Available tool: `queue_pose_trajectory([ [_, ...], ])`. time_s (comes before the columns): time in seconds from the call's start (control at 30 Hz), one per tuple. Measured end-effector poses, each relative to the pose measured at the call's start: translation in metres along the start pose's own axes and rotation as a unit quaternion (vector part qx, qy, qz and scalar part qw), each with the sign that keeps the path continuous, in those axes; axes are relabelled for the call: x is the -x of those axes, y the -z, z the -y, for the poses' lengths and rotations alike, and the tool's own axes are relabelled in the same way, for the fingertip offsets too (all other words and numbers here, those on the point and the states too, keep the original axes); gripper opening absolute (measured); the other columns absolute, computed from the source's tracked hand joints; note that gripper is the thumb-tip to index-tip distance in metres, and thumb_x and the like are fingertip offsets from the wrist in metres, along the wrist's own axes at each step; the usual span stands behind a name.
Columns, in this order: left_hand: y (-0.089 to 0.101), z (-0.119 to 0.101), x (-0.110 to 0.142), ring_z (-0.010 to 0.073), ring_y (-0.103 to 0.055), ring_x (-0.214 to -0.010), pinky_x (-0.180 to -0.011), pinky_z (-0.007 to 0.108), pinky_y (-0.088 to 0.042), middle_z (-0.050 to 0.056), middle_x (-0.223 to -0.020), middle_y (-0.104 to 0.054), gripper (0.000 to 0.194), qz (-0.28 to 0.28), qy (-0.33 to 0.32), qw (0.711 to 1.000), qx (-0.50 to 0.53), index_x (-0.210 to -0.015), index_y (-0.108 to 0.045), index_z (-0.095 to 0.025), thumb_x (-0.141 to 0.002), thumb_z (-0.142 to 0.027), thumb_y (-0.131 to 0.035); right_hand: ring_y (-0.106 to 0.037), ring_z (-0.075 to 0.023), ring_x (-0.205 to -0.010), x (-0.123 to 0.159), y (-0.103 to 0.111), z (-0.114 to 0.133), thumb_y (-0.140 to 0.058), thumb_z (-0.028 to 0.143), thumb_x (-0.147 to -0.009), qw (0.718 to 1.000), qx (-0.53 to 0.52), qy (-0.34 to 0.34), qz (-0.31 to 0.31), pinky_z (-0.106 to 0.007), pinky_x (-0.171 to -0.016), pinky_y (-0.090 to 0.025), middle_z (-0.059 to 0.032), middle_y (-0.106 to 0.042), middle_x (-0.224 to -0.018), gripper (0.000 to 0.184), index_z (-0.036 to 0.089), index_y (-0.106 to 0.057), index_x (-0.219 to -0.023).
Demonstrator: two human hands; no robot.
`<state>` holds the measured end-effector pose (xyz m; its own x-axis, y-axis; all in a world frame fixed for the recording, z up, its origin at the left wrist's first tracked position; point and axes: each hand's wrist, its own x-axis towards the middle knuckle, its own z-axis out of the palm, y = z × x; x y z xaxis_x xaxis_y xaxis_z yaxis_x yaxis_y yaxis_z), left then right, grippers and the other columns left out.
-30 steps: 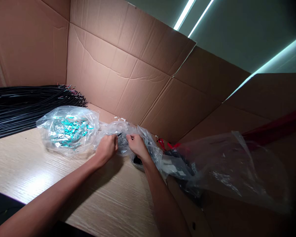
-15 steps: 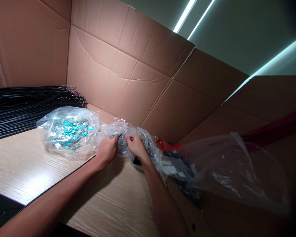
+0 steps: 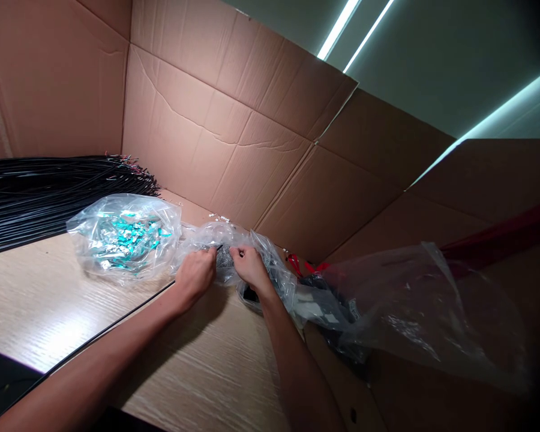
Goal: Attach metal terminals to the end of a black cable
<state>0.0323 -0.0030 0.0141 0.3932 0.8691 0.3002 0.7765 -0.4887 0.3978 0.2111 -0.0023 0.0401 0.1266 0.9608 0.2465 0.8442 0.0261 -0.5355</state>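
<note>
My left hand point(image 3: 197, 274) is closed round the end of a thin black cable point(image 3: 117, 321) that runs back along my forearm across the wooden table point(image 3: 36, 312). My right hand point(image 3: 248, 266) is pinched at the cable's tip, right next to the left. Both hands rest over a clear plastic bag point(image 3: 216, 237) with small dark parts inside. To its left lies another clear bag point(image 3: 123, 237) holding teal and silver pieces.
A thick bundle of black cables point(image 3: 45, 192) lies at the far left. Cardboard walls point(image 3: 216, 120) surround the table. On the right, a large crumpled clear bag point(image 3: 409, 306) covers dark items, with red pieces point(image 3: 306, 264) beside it.
The thin black cable has come into view along my left forearm and now stretches further toward the table's near edge. Both hands stayed almost in place at the bag.
</note>
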Motion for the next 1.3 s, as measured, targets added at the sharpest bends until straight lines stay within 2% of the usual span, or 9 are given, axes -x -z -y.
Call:
queue_pose_trajectory([
  [0.17, 0.0014, -0.0009, 0.0015, 0.0281, -0.075, -0.081, -0.069, 0.034, -0.048, 0.016, -0.094, -0.079, 0.036, 0.002, -0.004, 1.0, -0.009, -0.107, -0.07, -0.015, -0.105, -0.014, -0.034, -0.056, -0.0179, -0.067, 0.0, -0.0012, 0.0002, -0.053, 0.047, -0.095, 1.0, -0.021, -0.014, -0.005, -0.028, -0.067, -0.044, -0.0025, -0.067, -0.072, 0.038, 0.019, -0.067, -0.073],
  [0.37, 0.0019, -0.0015, 0.0012, 0.0315, -0.077, -0.086, -0.069, 0.036, -0.05, 0.017, -0.096, -0.079, 0.035, 0.003, -0.01, 1.0, -0.019, -0.11, -0.069, -0.015, -0.102, -0.013, -0.035, -0.054, -0.0185, -0.067, 0.0008, 0.0014, 0.0038, -0.052, 0.043, -0.094, 1.0, -0.025, 0.002, -0.004, -0.029, -0.068, -0.043, -0.0024, -0.065, -0.07, 0.035, 0.02, -0.065, -0.071],
  [0.7, 0.0048, -0.0011, 0.001, 0.0292, -0.077, -0.087, -0.074, 0.035, -0.053, 0.018, -0.097, -0.079, 0.036, 0.007, -0.007, 1.0, -0.022, -0.112, -0.07, -0.013, -0.102, -0.015, -0.036, -0.045, -0.0172, -0.062, -0.0024, -0.0005, 0.0007, -0.051, 0.046, -0.092, 1.0, -0.023, 0.002, -0.008, -0.029, -0.061, -0.036, 0.0003, -0.054, -0.06, 0.037, 0.021, -0.06, -0.066],
  [0.93, 0.0073, 0.0008, 0.0003, 0.028, -0.076, -0.084, -0.075, 0.036, -0.054, 0.018, -0.098, -0.079, 0.036, 0.013, -0.01, 1.0, -0.019, -0.112, -0.071, -0.012, -0.101, -0.015, -0.037, -0.049, -0.0167, -0.063, 0.0, -0.0003, 0.0063, -0.053, 0.049, -0.093, 1.0, -0.025, -0.008, -0.009, -0.028, -0.06, -0.035, -0.0003, -0.058, -0.065, 0.038, 0.02, -0.062, -0.069],
  [1.13, 0.0096, 0.0011, 0.0001, 0.0289, -0.075, -0.085, -0.076, 0.037, -0.053, 0.02, -0.102, -0.079, 0.041, 0.016, -0.007, 1.0, -0.026, -0.114, -0.071, -0.011, -0.104, -0.016, -0.032, -0.045, -0.017, -0.063, -0.0009, 0.0021, 0.0061, -0.055, 0.045, -0.091, 1.0, -0.02, -0.007, -0.007, -0.03, -0.062, -0.033, 0.0006, -0.052, -0.062, 0.035, 0.021, -0.059, -0.067],
  [1.3, 0.0083, 0.0015, -0.0002, 0.0278, -0.075, -0.084, -0.076, 0.036, -0.053, 0.019, -0.101, -0.079, 0.039, 0.018, -0.012, 0.999, -0.028, -0.112, -0.072, -0.012, -0.104, -0.016, -0.035, -0.043, -0.0167, -0.063, -0.0007, 0.003, 0.0062, -0.053, 0.046, -0.091, 1.0, -0.022, 0.003, 0.012, -0.03, -0.061, -0.031, 0.0012, -0.05, -0.061, 0.035, 0.021, -0.058, -0.066],
])
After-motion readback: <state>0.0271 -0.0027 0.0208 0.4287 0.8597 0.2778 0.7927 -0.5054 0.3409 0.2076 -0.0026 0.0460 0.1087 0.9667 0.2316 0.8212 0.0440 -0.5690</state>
